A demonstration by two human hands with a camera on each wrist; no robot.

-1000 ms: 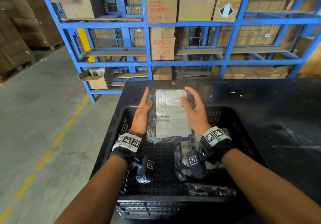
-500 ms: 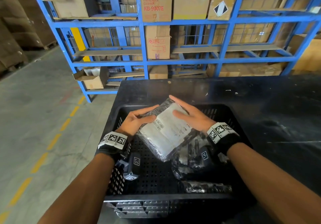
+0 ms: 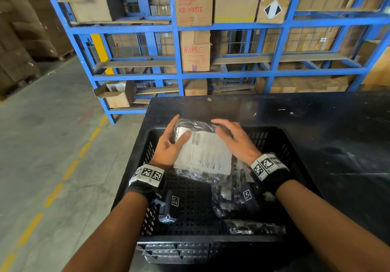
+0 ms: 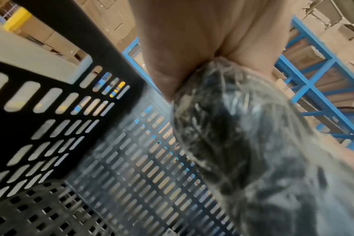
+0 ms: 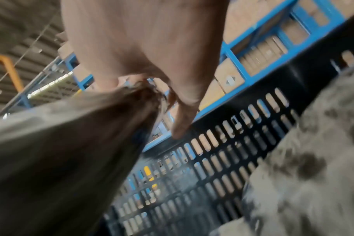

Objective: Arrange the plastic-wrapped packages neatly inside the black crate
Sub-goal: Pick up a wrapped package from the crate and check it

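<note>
A: What is on the left?

B: A grey floor with yellow dashes, then blue shelving (image 3: 179, 45) stacked with cardboard boxes (image 3: 194, 6).

A: And the hands?

B: The left hand (image 3: 168, 145) holds a plastic-wrapped package (image 3: 202, 153) from its left side, thumb lying across the white label, fingers straight along the edge. The right hand (image 3: 236, 143) rests on its right side, fingers relaxed and spread.

A: Where is the package?

B: Above the far part of the black crate (image 3: 280, 143), which sits on a dark table (image 3: 337, 136). Other wrapped packages (image 3: 232, 197) lie inside, right of centre.
</note>
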